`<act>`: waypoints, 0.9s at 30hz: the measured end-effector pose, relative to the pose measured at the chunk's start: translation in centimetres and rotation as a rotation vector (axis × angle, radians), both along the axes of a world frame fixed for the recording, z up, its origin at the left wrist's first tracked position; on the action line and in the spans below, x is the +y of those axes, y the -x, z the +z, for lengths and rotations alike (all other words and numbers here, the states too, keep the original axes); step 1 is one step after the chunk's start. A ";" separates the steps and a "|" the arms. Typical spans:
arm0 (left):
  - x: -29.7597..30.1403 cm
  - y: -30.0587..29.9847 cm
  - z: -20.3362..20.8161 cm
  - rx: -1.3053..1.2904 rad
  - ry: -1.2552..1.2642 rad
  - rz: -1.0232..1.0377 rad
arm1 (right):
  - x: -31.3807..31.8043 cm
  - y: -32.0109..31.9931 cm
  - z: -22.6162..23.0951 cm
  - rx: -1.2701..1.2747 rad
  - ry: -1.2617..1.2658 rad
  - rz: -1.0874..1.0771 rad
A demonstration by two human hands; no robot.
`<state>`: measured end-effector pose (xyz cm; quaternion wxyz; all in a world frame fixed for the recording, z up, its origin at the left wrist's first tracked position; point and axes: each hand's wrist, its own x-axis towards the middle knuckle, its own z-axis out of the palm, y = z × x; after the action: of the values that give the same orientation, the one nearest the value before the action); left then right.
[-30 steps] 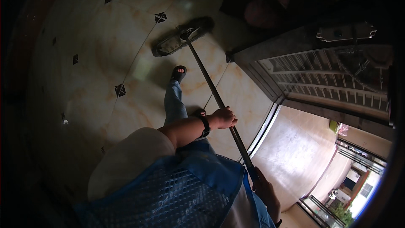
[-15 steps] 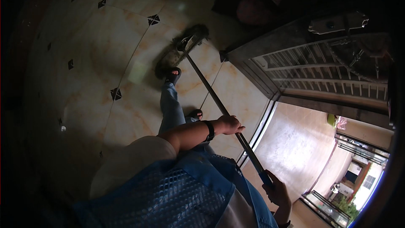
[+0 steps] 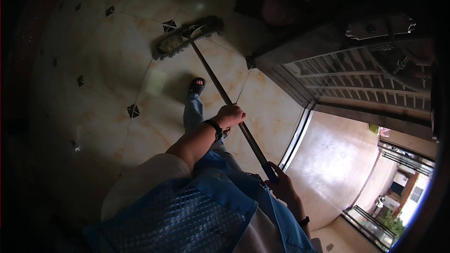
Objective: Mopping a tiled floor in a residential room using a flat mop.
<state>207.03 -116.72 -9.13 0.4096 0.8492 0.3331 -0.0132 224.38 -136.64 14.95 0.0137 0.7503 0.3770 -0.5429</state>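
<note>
A flat dust mop with a fringed head (image 3: 171,43) lies on the tiled floor (image 3: 173,93), in front of my feet. Its long metal handle (image 3: 212,72) slants back toward my body. My left hand (image 3: 229,115), with a dark band on the wrist, is wrapped round the middle of the handle. Farther down, my right hand (image 3: 280,185) is closed on the blue grip (image 3: 269,172) at the handle's end. A dark sandal (image 3: 197,85) on one of my feet is to the left of the handle; the other foot is mostly hidden behind my left arm.
To the right stands an open door with a metal grille (image 3: 347,72). A raised metal sill (image 3: 297,138) separates the dim room from a brighter tiled area (image 3: 323,152). Dark, indistinct objects (image 3: 276,0) stand at the far side.
The mop head has slid away from me and to the left across the tiles. Both hands have moved the same way with the handle, keeping their hold.
</note>
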 end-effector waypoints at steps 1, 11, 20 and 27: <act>0.9 0.9 -0.7 0.013 -0.052 0.001 | 1.5 0.7 -0.1 0.033 0.040 -0.014; 14.1 8.0 -1.5 0.115 -0.495 -0.012 | 16.1 6.8 -1.7 0.204 -0.007 0.015; 26.4 13.5 -2.6 0.104 -0.542 0.387 | 31.9 12.1 -1.4 0.378 0.148 -0.150; 32.5 14.8 -3.2 -0.016 -0.577 0.472 | 36.9 12.8 -2.3 0.619 0.096 -0.323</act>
<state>192.25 -84.19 -12.33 0.1476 0.8297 0.5065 0.1827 211.54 -99.76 12.62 -0.1520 0.5984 0.2139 -0.7570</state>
